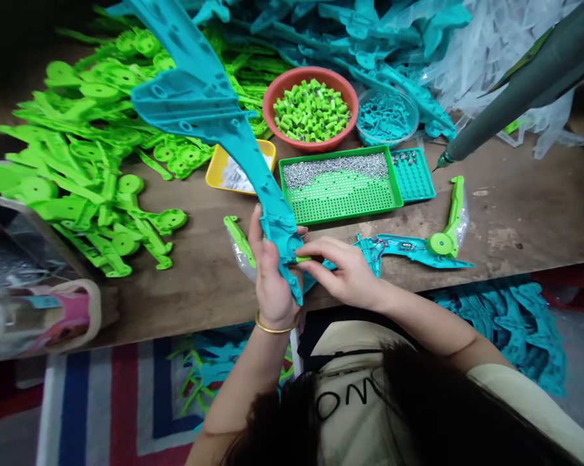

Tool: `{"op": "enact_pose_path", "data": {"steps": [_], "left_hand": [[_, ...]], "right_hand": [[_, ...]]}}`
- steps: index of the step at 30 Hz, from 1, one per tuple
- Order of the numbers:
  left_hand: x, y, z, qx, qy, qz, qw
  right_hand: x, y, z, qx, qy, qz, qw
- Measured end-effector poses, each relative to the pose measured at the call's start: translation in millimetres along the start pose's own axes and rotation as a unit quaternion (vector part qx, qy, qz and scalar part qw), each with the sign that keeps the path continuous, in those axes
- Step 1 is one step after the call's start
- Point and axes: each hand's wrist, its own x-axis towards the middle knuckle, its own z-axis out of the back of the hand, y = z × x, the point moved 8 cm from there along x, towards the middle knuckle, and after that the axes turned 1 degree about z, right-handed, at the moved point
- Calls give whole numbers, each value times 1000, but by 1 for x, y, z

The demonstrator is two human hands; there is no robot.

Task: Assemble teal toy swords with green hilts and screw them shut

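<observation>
My left hand [275, 278] is wrapped round the lower end of a long blue plastic shell half [248, 136], tilted up to the left. Between the thumb and fingertips of my right hand [343, 268] is a small green cylinder piece [302, 259], at the shell's lower end. Whether it touches the shell I cannot tell. Right of my hands, another blue shell half [393, 244] with thin wires lies on the table, a green arm [454, 217] with a clear part joined to its end. A second green arm [241, 239] lies left of my hands.
A red bowl [271, 126] of green cylinders, a green tray [340, 215] of small screws, a yellow tray [212, 175] and a tub [413, 129] of blue bits stand behind. A power screwdriver [505, 97] hangs at right. Green parts [102, 162] pile up at left.
</observation>
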Motion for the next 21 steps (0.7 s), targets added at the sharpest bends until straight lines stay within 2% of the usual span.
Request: {"op": "enact_pose_path", "data": {"steps": [4,9,14,18,21], "left_hand": [[-1,-2,2,23,1,-13,1000],[-2,-1,-1,83,10,-9,996],[2,0,-1,61,-18,-4,998],[-6,6,3,63,-16,25,998],[-16,8,4,93,-6,10,996]], "right_hand": [[2,-1,1,-8,2,-5,1000],[4,-8,-4,57,44,-42,996],[2,-9,-3,25,44,-33,998],[12,-15,-3,56,83,-65,993],[30,-32,7,81,30,-132,988]]}}
